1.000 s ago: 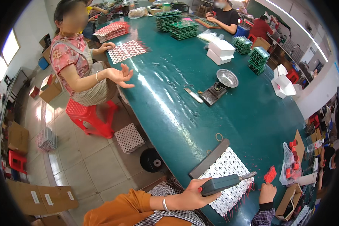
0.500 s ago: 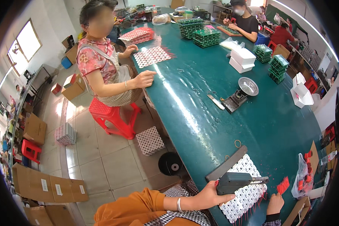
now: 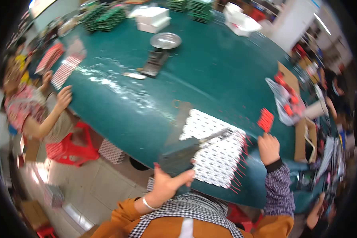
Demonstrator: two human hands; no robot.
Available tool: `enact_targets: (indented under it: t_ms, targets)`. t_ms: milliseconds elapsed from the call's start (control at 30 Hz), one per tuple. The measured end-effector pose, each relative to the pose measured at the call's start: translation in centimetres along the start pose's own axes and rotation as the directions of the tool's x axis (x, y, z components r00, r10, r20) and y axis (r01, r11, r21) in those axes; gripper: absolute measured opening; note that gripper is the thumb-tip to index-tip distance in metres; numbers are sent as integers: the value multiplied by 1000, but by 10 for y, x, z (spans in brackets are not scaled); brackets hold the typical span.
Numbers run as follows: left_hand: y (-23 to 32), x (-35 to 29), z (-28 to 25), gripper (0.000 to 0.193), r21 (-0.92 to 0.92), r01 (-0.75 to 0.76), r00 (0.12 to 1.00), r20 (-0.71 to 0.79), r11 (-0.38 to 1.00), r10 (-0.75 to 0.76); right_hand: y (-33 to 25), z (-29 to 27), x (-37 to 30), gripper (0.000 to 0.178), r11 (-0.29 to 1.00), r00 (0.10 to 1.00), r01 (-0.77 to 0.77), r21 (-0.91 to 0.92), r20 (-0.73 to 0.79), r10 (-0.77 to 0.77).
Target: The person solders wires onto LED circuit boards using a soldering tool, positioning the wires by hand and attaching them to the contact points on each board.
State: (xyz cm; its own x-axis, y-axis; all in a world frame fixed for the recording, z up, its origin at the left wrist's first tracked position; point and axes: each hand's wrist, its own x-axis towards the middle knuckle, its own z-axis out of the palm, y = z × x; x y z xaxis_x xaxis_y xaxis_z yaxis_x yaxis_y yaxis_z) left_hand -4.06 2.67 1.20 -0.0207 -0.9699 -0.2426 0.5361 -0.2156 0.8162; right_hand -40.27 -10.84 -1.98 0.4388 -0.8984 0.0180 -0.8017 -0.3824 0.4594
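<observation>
My left hand (image 3: 167, 184) is closed around the handle of a dark gun-shaped tool (image 3: 179, 156), blurred by motion, that resembles a soldering gun. Its thin metal tip reaches over a white panel (image 3: 212, 166) made of many small joined pieces. Short red wires (image 3: 244, 152) stick out along the panel's right edge. Under the panel's left side lies a grey bar (image 3: 180, 121). To the right of the panel, my right hand (image 3: 269, 148) has its fingers closed at the lower end of a bundle of red wires (image 3: 265, 119); the fingertips are partly hidden.
Farther back on the green table (image 3: 210, 71) stands a scale (image 3: 156, 59) with a metal pan, near white boxes (image 3: 151, 22) and stacked green boards (image 3: 103, 18). A plastic bag with red spools (image 3: 287, 103) lies at right. A seated person (image 3: 31, 107) works at left.
The whole view has swung to the right, so the panel and both hands appear nearer the middle. My left hand still grips the tool, and my right hand stays by the red wires.
</observation>
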Motion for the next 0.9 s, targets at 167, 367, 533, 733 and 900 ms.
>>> enact_targets:
  t_ms: [167, 367, 533, 733, 900]
  targets:
    - [-10, 8, 6, 43, 25, -59, 996, -66, 998, 60, -11, -32, -3, 3, 954, 975, -91, 287, -171, 145]
    - [-12, 13, 18, 48, 215, -81, 991, -85, 973, 101, -58, -44, 7, 11, 734, 861, -29, 679, -357, 363]
    - [-13, 18, 23, 42, 344, -102, 988, -75, 933, 136, -85, -31, 4, 13, 639, 834, 44, 768, -380, 400]
    - [-25, 27, 29, 18, 494, -194, 976, 13, 847, 216, -94, -21, 0, 16, 626, 836, 28, 779, -362, 413]
    - [-35, 34, 27, 19, 592, -240, 968, 89, 769, 234, -95, -21, -1, 17, 626, 851, 47, 778, -359, 382]
